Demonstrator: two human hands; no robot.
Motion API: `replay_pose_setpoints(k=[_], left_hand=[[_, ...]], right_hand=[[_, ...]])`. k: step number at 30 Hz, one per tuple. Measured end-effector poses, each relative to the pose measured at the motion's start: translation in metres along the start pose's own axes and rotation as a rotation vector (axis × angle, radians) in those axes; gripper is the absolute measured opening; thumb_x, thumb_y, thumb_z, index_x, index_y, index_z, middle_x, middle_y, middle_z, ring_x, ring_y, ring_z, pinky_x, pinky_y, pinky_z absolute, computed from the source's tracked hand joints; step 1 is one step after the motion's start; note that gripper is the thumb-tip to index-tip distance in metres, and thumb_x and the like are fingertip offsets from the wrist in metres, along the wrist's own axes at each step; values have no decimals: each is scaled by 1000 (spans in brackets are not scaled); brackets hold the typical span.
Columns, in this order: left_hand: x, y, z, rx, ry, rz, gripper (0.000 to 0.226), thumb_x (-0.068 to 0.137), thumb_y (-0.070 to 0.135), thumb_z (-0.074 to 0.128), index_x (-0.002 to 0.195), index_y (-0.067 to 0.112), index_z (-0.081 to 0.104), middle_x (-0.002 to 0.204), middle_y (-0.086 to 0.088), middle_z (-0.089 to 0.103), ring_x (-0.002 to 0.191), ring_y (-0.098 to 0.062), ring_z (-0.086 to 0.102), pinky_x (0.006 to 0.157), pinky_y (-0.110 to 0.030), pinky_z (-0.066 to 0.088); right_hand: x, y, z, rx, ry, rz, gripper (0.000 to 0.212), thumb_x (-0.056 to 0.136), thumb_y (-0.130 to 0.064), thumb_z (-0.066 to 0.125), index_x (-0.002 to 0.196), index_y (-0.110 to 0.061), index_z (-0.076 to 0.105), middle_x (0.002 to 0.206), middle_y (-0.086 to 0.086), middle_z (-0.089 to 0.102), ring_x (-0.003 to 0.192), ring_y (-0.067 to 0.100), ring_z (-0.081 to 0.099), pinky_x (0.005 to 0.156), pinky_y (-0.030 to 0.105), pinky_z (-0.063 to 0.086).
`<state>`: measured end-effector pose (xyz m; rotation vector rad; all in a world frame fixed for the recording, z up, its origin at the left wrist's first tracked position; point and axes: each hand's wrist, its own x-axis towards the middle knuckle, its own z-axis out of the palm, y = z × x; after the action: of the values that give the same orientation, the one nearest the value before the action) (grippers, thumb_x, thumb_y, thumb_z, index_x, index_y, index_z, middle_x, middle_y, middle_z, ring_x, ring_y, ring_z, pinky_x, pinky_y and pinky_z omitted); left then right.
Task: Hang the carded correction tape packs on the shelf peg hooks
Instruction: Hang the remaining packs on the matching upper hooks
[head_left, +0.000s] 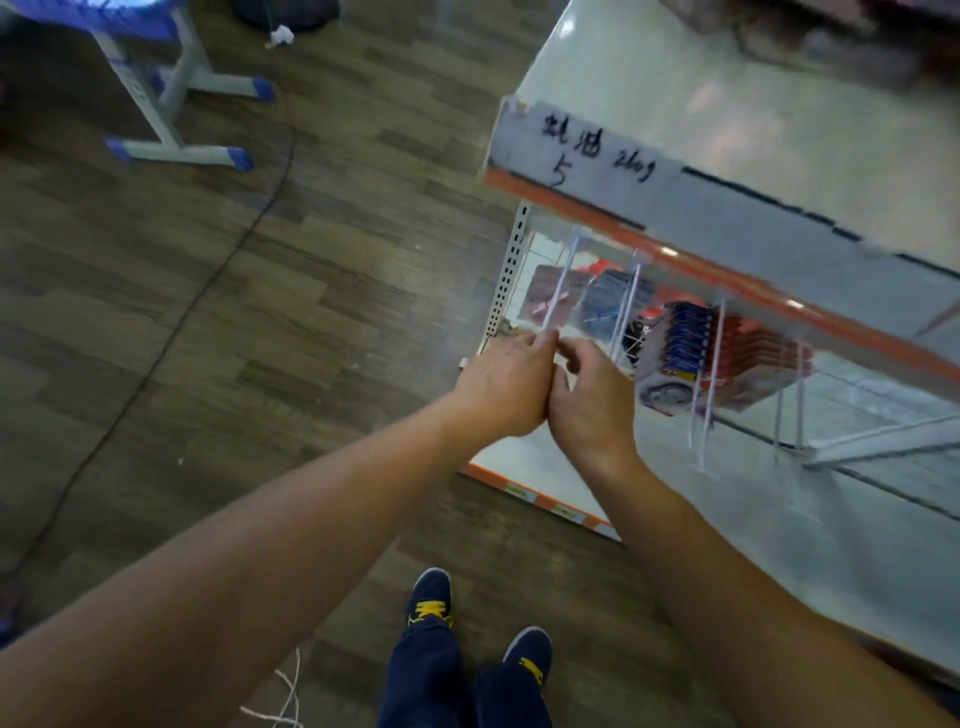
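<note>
A bunch of carded correction tape packs (691, 358), blue and red, hangs on the third white peg hook (714, 364) under the shelf. The leftmost peg hook (560, 291) and the second one (627, 306) carry no packs at their front. My left hand (501, 387) reaches to the tip of the leftmost hook, fingertips touching it; its thumb is hidden. My right hand (589, 402) presses against the left one, fingers curled, with no pack visible in it. Blurred dark red and blue packs (605, 301) lie further back behind the hooks.
The grey shelf board (582, 156) with an orange edge and black handwriting juts out above the hooks. A perforated white upright (506, 280) stands at the left. A lower shelf (545, 499) lies below. A blue-footed desk frame (171, 119) stands on the wood floor.
</note>
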<state>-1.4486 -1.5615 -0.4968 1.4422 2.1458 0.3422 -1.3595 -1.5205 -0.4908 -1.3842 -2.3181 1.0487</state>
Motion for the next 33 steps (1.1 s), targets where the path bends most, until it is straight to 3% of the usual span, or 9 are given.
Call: replay_pose_setpoints(k=[5,8,14,20,28,33], left_hand=[[-46,48,-60,136,-39,55,37,91,15,50,128,11,45,114,-10,61,102,-30,60,80,-41,50],[-54,86,-103,195,5,120,35,91,15,50,126,12,49,114,-9,63,102,-28,61,81,-37,50],[-53,147,-164,166,62,204,33,90,17,49,122,11,49,109,-11,64,94,-30,61,73,-37,50],[-38,175,-178,231,54,274,41,94,28,51,133,16,49,126,-8,60,112,-27,57,91,-39,49],[-11,192,-159,233,43,357,50,93,29,55,140,20,43,141,-6,45,126,-24,48,101,-35,41],[26,208,-157,222,159,394,52,93,33,56,141,19,42,145,-7,41,131,-26,40,107,-37,37]], right_hand=[[-44,-34,-55,23,41,-50,34,95,-16,53,129,-14,56,127,1,61,116,16,55,97,28,43],[-50,-57,-99,113,157,-112,26,94,-16,55,119,-11,61,116,2,66,105,16,60,87,23,45],[-44,-83,-177,164,316,-167,12,92,-15,58,103,-12,62,94,-4,63,86,10,60,79,29,52],[-40,-77,-216,37,322,-140,14,91,-12,59,105,-11,64,99,0,66,89,11,57,82,27,48],[-45,-62,-232,110,437,-17,20,92,-14,59,112,-10,63,108,3,66,100,14,58,85,22,43],[-26,-42,-258,148,520,32,20,92,-15,59,111,-9,62,107,4,67,98,16,60,87,27,47]])
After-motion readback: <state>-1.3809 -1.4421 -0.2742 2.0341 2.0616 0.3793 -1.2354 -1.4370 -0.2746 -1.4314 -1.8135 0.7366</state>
